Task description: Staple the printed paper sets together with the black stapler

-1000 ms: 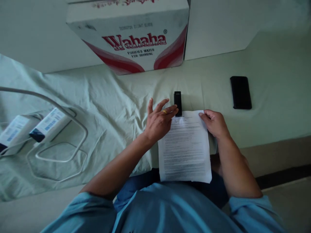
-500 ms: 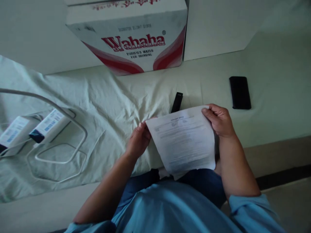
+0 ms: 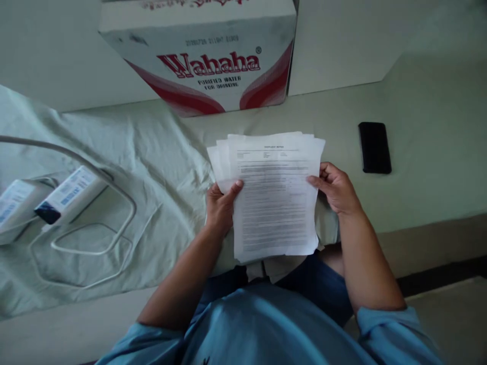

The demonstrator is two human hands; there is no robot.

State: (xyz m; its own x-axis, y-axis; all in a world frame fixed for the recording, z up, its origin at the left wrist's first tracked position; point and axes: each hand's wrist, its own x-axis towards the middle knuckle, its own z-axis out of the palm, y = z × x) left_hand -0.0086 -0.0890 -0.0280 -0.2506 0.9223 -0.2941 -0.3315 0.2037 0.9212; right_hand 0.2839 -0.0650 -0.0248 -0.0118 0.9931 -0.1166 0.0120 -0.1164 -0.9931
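Observation:
A loose stack of printed paper sheets (image 3: pixel 276 203) is held up in front of me, its printed face towards the camera. Several sheets fan out at the upper left, their edges uneven. My left hand (image 3: pixel 221 205) grips the left edge, thumb on top and the other fingers behind the paper. At the right edge, my right hand (image 3: pixel 337 187) pinches the sheets between thumb and fingers. The stack hangs over the near edge of the cloth-covered surface and hides what lies behind it.
A Wahaha water carton (image 3: pixel 211 66) stands at the back. To the right lies a black phone-like object (image 3: pixel 375 147). On the left are two white boxy devices with labels (image 3: pixel 72 195) and a looping white cable (image 3: pixel 131 208). Pale green wrinkled cloth (image 3: pixel 163 147) covers the surface.
The paper has turned flatter towards the camera and risen, showing several fanned sheets. My left hand has moved up and slightly right. The black stick-shaped object behind the paper is now hidden.

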